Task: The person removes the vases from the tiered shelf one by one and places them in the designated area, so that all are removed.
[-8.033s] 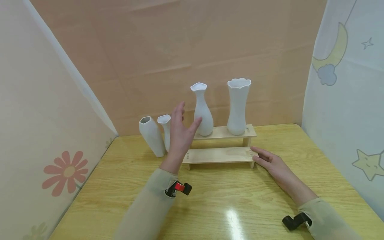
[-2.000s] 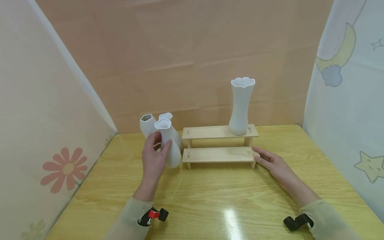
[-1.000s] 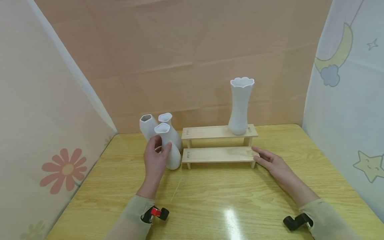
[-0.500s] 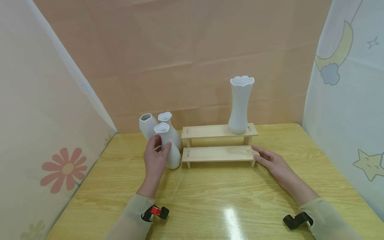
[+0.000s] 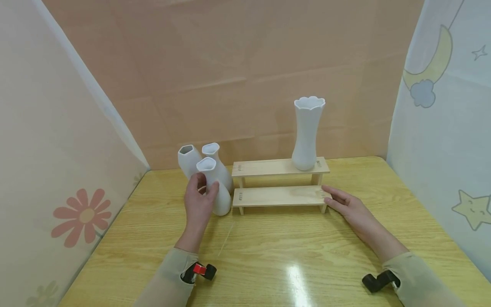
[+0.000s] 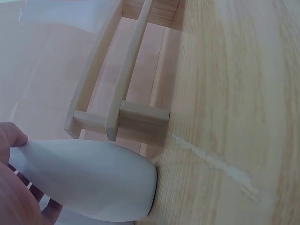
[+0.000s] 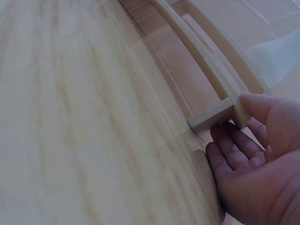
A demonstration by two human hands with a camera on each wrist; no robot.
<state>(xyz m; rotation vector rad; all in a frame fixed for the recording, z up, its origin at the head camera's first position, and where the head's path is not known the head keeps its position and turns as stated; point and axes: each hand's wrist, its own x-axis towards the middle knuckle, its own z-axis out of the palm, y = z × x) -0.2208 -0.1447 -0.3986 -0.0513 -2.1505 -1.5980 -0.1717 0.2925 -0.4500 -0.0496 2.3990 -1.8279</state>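
In the head view, my left hand [image 5: 199,198] grips a white ceramic vase [image 5: 221,204] between thumb and fingers, left of the wooden two-step stand [image 5: 278,196]. That vase's base meets the tabletop in the left wrist view, where the hand [image 6: 16,187] wraps its narrower upper part. Close behind it are a white vase with a flared rim [image 5: 226,175] and a white vase with an angular mouth [image 5: 186,162], both partly hidden. My right hand [image 5: 347,204] holds the right end of the lower step; the right wrist view shows fingers [image 7: 234,143] by its leg.
A tall white vase with a scalloped rim [image 5: 305,134] stands at the right of the upper step [image 5: 264,167]. Fabric walls [image 5: 192,64] enclose the wood-grain table [image 5: 261,256] at the back and sides. A pale streak marks the tabletop near the stand's left leg.
Since the oldest frame, the vase on the upper step's left has gone from there, and my left hand has come down to a vase on the table. Over the last second, both hands stay almost still.
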